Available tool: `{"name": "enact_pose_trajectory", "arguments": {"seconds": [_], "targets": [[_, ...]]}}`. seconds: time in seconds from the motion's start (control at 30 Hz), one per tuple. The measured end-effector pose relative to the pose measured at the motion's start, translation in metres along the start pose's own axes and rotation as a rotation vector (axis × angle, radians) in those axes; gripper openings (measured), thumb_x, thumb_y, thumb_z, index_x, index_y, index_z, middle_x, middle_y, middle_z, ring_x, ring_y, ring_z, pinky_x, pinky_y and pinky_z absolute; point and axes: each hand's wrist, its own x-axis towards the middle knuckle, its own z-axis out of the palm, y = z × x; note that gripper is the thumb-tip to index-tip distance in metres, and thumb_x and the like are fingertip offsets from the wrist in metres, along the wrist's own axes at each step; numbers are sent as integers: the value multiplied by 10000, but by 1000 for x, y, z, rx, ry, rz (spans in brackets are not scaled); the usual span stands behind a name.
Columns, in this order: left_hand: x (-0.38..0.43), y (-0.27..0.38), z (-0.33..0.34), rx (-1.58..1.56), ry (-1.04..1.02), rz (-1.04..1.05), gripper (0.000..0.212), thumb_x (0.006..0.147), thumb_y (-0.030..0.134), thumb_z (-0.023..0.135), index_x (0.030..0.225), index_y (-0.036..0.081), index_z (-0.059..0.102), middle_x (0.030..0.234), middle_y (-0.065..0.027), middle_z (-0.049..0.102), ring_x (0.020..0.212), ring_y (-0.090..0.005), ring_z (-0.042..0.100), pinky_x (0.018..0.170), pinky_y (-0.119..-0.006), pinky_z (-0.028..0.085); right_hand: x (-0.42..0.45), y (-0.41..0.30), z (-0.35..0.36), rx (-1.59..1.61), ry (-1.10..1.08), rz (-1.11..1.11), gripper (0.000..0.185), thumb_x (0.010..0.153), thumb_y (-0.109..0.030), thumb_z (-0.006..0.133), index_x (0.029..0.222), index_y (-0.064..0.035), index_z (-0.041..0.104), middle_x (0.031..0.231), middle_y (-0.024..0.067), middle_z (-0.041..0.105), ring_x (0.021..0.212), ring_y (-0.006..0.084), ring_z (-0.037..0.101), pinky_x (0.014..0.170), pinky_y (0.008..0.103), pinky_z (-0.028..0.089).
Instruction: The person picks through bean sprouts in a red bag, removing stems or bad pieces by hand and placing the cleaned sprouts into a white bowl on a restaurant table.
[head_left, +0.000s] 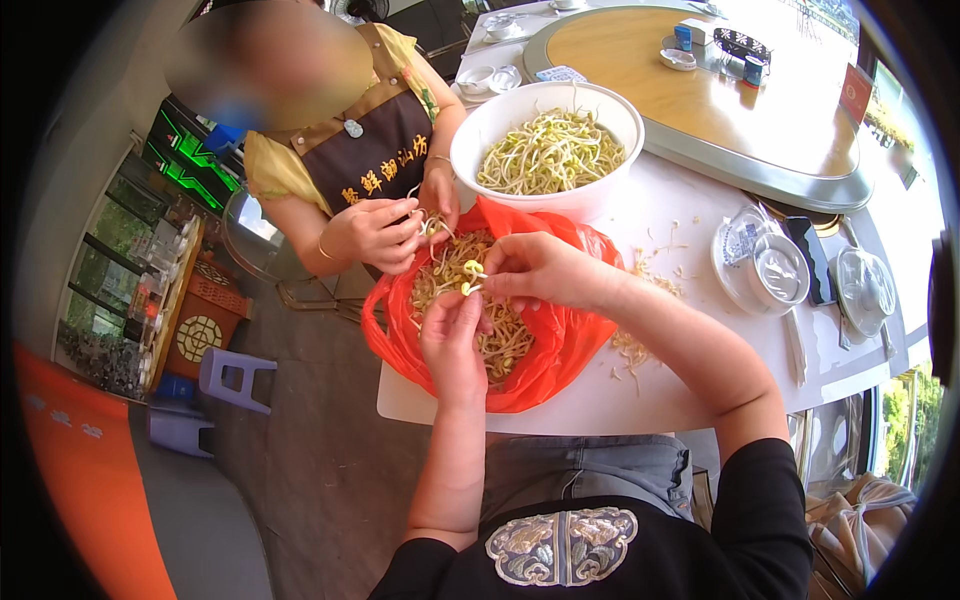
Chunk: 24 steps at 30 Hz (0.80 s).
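Observation:
Both of my hands meet over a red plastic bag (577, 330) that lies open on the table. Between the fingertips of my left hand (456, 337) is the yellow head of a bean sprout (466, 288). My right hand (525, 271) pinches one or two pale sprouts (475, 268) right beside it. Loose bean sprouts (504, 346) fill the bag below my hands. Just beyond the bag stands a white plastic tub (469, 169), heaped with yellow-headed bean sprouts (555, 154).
Across the bag at left, a co-worker in an apron (360, 142) handles sprouts with both hands (382, 232). Sprout scraps (652, 281) litter the white tabletop (694, 345). To the right are a wrapped bowl set (778, 271), a black phone (810, 259) and a wooden turntable (720, 97).

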Motion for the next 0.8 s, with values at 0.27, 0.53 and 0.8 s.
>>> {"name": "enact_pose_trajectory", "arguments": {"seconds": [0.27,0.53,0.8], "targets": [[0,-3,-1,406,-42,57,66,883,57,604,937,25,587,781,-16,605,621,-62,508,569,-194,402,-1,-4,-4,-81,-14,-20,146,900,-131,628,947,-7,567,800,32,620,653,67,563,572,208,467],[-6,8,3,-276,-147,-363,140,913,116,523,994,20,586,821,-103,617,591,-140,514,569,-271,410,4,1,-3,455,44,73,138,879,-140,653,924,-24,592,831,41,639,754,105,608,685,240,487],[-2,-1,15,-330,-132,-489,222,928,169,515,1070,25,605,872,-81,630,615,-127,476,582,-281,372,6,7,6,652,112,-24,147,874,-109,656,948,-5,582,875,84,659,777,121,608,713,241,483]]}}
